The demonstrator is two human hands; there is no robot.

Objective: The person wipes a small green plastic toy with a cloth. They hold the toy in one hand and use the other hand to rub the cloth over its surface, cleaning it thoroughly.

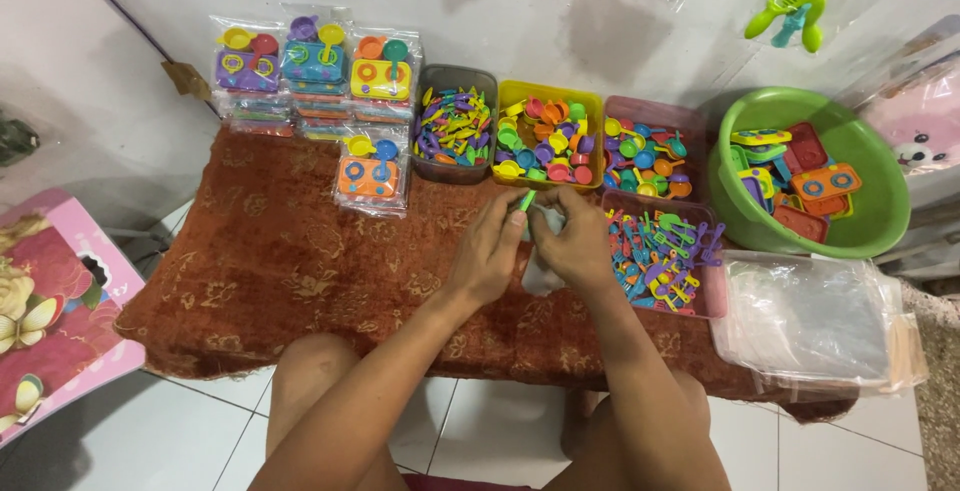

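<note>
My left hand (488,251) and right hand (580,241) pinch a green piece (526,200) just before the yellow tray (549,91). Left of it, filled packs (320,71) lie stacked; right, a bowl (880,181) holds loose stoves.

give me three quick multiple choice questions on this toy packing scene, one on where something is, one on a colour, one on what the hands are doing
1. Where is the green basin?
A. at the right end of the row of trays
B. on the pink box
C. under the hands

2. What colour is the tray of small toy pans?
A. yellow
B. black
C. white

3. What are the left hand and right hand doing?
A. resting flat and apart
B. meeting over the rust-coloured cloth, pinching a small green piece
C. lifting the basin

Answers: 1 A, it stands right of the trays, holding toy stoves; 2 A, its rim is yellow; 3 B, the fingers close around the green piece between them.
</note>
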